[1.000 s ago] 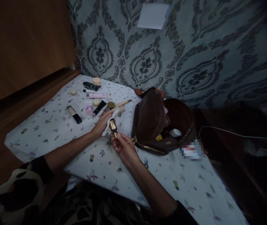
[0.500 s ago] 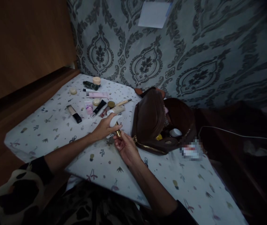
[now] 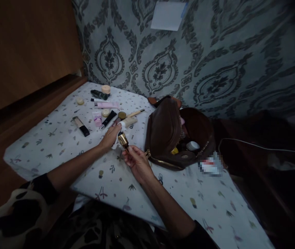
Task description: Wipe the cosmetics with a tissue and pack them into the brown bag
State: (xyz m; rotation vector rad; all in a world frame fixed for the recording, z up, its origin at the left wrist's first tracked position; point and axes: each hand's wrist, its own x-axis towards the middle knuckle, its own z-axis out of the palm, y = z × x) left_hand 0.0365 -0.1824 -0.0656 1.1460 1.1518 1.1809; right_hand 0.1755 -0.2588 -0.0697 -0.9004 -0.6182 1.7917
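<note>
My right hand (image 3: 137, 162) pinches a gold cosmetic tube (image 3: 123, 139) with a dark end, its fingertips on the narrower lower part. The tube tilts up and to the left. Just left of it, my left hand (image 3: 110, 138) is closed on a crumpled white tissue (image 3: 115, 144), partly hidden behind the fingers. Close beyond the left hand lie a beige tube with a white cap (image 3: 127, 122), a black tube (image 3: 108, 119) and a wooden-handled brush (image 3: 135, 113).
An open brown bag (image 3: 163, 135) with several items inside stands on the patterned cloth (image 3: 85, 180). Further left are a foundation bottle (image 3: 81, 126), pink tubes (image 3: 107, 104), a dark green tube (image 3: 99, 94) and small jars (image 3: 79, 100). A patterned wall (image 3: 160, 69) rises behind.
The gold tube has come away from the white tissue and now shows more fully in my right hand. My left hand has moved a little left with the tissue.
</note>
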